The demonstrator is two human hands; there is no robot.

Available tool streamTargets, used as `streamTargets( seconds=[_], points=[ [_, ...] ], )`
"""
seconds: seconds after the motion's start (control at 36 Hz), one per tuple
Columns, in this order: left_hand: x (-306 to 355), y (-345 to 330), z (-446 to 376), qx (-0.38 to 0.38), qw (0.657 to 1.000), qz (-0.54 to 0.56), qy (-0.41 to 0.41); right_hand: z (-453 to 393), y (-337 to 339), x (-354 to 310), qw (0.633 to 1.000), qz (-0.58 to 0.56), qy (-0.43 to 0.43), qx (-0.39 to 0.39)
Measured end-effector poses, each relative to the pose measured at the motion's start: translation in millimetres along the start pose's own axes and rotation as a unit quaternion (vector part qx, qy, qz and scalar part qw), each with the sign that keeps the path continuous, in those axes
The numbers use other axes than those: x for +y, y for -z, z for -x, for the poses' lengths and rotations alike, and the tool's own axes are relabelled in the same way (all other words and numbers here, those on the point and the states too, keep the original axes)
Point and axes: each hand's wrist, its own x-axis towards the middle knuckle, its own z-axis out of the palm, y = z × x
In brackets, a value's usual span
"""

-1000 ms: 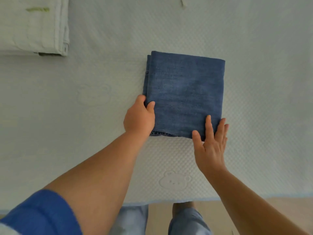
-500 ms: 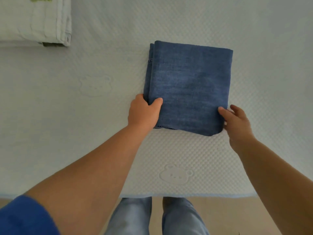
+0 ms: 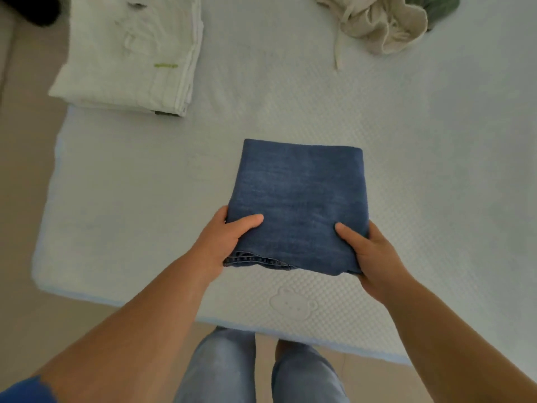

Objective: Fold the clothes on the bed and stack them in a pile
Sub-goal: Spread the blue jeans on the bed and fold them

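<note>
Folded blue jeans (image 3: 299, 199) form a thick square held just above the pale bed (image 3: 421, 199), near its front edge. My left hand (image 3: 223, 239) grips the jeans' near left corner, thumb on top and fingers underneath. My right hand (image 3: 369, 251) grips the near right corner the same way. A folded white garment (image 3: 130, 59) with a small green mark lies at the bed's far left corner. At the far right sits a crumpled beige garment (image 3: 383, 24) with a drawstring, a green garment (image 3: 436, 7) behind it.
The bed's front edge (image 3: 290, 330) runs just ahead of my legs, and its left edge borders tan floor (image 3: 17, 199). A dark object (image 3: 32, 10) sits at the top left corner of the view.
Both hands have taken the jeans by the near corners and raised them off the bed. My view has pulled back, bringing the unfolded clothes at the far right into sight.
</note>
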Motion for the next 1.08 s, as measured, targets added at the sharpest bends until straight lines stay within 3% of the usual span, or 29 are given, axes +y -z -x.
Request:
streamTargets(
  seconds=[0.22, 0.33, 0.58, 0.81, 0.94, 1.08],
  points=[
    [1, 70, 24, -0.045, 0.998, 0.011, -0.044, -6, -47, -17, 0.985, 0.102, 0.026, -0.138],
    [4, 106, 23, -0.02, 0.994, 0.02, -0.101, -15, -91, -16, 0.98, 0.12, 0.063, -0.148],
    [46, 222, -6, 0.028, 0.979, 0.029, -0.2, -29, -223, -26, 0.948, 0.238, 0.203, -0.052],
    [153, 325, -59, 0.005, 0.956, 0.011, -0.293, -71, -357, -92, 0.916, 0.283, 0.286, -0.003],
    [233, 352, -107, 0.02, 0.922, -0.038, -0.384, -119, -415, -155, 0.892, 0.279, 0.352, 0.042],
    [262, 352, -176, 0.022, 0.922, -0.041, -0.384, -172, -435, -182, 0.884, 0.277, 0.367, 0.089]
  ],
)
